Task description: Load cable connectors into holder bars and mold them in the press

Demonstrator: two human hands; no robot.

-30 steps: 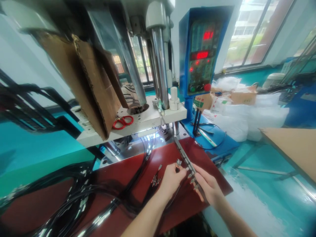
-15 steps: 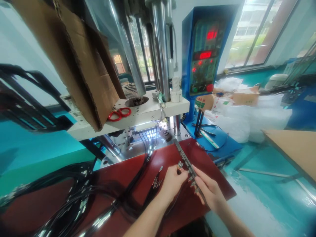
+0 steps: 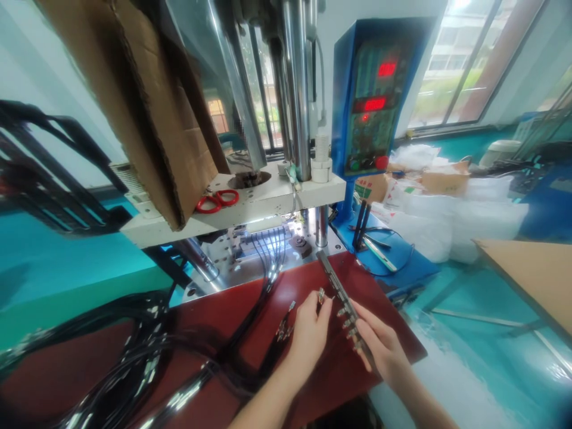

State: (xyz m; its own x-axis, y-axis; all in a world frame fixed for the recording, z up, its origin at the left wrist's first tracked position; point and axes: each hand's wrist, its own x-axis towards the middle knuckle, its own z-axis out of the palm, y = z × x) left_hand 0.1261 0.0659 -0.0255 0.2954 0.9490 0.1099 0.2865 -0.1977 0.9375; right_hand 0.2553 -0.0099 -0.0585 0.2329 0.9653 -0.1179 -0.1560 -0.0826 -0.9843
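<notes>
My right hand (image 3: 382, 342) is closed around the lower part of a long, narrow metal bar (image 3: 336, 285) with slots along it. Several small metal connectors (image 3: 347, 322) stick out from the bar's left edge near my fingers. Left of the bar, my left hand (image 3: 310, 328) pinches small metal-tipped cable ends (image 3: 321, 295), a short gap from the bar. More cable ends (image 3: 283, 329) lie on the red-brown board beside my left wrist. Black cables (image 3: 243, 328) run from there toward the press.
A press with a white plate (image 3: 286, 199) stands behind the red-brown board (image 3: 299, 283). Red-handled scissors (image 3: 217, 201) and cardboard (image 3: 156, 113) rest on the plate. Coiled black cables (image 3: 134, 339) fill the left. Tools (image 3: 378, 250) lie on a blue surface at right, below a control box (image 3: 379, 107).
My left hand has drawn slightly left, away from the bar, with the cable ends still between its fingers. My right hand keeps hold of the bar. Some panel lights have gone off.
</notes>
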